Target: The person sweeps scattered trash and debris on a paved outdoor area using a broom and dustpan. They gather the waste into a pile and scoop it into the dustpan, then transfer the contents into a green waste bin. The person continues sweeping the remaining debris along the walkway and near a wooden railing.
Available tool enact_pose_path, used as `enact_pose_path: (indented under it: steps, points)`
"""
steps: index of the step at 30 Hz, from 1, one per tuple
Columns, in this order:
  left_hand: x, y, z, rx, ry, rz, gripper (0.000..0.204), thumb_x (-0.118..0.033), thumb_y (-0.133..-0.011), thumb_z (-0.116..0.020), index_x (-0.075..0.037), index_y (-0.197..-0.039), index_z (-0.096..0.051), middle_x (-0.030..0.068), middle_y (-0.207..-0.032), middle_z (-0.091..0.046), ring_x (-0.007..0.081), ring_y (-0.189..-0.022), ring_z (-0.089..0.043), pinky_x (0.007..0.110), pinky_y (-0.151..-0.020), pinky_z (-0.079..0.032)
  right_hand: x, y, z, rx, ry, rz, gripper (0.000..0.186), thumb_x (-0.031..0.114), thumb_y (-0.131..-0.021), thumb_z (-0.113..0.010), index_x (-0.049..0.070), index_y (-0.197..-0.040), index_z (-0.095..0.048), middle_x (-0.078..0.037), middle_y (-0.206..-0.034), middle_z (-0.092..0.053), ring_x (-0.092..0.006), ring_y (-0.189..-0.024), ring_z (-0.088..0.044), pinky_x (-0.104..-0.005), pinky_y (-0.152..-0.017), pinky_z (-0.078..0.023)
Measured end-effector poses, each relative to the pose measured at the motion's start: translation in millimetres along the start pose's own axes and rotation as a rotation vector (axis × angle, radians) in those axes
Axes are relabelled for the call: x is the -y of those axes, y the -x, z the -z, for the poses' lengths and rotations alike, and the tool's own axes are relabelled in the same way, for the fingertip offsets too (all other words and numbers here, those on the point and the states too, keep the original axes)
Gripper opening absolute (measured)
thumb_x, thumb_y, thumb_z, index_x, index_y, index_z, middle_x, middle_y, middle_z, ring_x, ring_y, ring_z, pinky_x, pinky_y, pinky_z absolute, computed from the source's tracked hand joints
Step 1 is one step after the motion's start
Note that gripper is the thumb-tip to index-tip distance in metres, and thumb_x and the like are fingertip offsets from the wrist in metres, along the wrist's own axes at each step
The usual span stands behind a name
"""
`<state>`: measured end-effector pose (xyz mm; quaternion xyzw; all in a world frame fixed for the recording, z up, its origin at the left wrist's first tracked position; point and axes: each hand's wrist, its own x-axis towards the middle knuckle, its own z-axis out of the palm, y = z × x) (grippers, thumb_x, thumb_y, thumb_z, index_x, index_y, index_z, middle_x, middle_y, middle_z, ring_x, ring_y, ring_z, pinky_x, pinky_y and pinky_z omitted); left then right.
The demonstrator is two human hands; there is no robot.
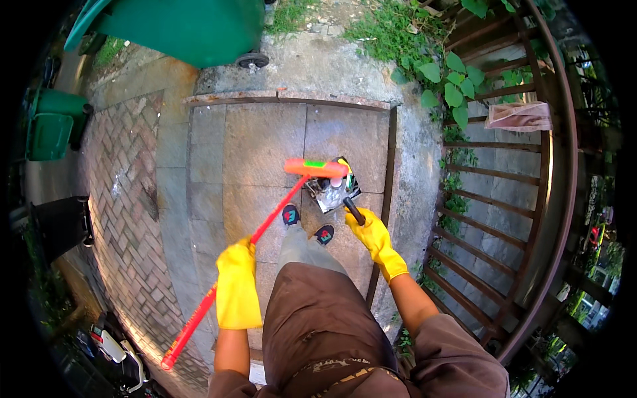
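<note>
Both my hands wear yellow rubber gloves. My left hand (237, 285) is closed round the red pole of a broom (273, 213), which slants from lower left up to its orange-red head with a green patch. My right hand (371, 240) grips the black handle (355, 211) of a dustpan in front of my feet. Clear crumpled plastic (333, 196) and other mixed litter lie in the dustpan. The broom head crosses over the dustpan's far side and hides part of it; whether they touch I cannot tell.
Stone paving (265, 132) lies underfoot, with a low raised kerb (332, 99) along its far side. A brown metal railing (494, 169) with vines runs along the right. Green wheeled bins (179, 30) stand at the far left. A cloth (521, 117) hangs on the railing.
</note>
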<state>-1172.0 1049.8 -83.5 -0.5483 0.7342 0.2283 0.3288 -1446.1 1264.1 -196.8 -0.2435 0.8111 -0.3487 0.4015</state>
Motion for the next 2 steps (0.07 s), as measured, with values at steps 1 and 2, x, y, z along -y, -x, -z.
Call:
enact_pose_path:
  steps: [1, 2]
  points:
    - [-8.9, -12.9, 12.1, -0.021, 0.017, 0.012, 0.038, -0.039, -0.101, -0.056, -0.022, -0.135, -0.065, 0.0179, -0.120, -0.071, 0.0364, -0.114, -0.067, 0.048, -0.099, -0.052, 2.7, 5.0, 4.2, 0.011, -0.070, -0.110, 0.026, 0.028, -0.094, -0.069, 0.004, -0.104, -0.072, -0.009, -0.090, -0.074, -0.0243, -0.080, -0.070, -0.0354, -0.069, -0.052]
    - [-12.1, -28.3, 22.6, 0.009, -0.020, 0.025, 0.042, -0.041, -0.101, -0.057, -0.019, -0.136, -0.064, 0.0182, -0.122, -0.070, 0.0361, -0.115, -0.066, 0.046, -0.100, -0.051, 2.6, 6.6, -1.7, 0.030, -0.079, -0.109, 0.026, 0.028, -0.094, -0.069, 0.004, -0.104, -0.072, -0.009, -0.090, -0.074, -0.0243, -0.080, -0.070, -0.0354, -0.069, -0.052]
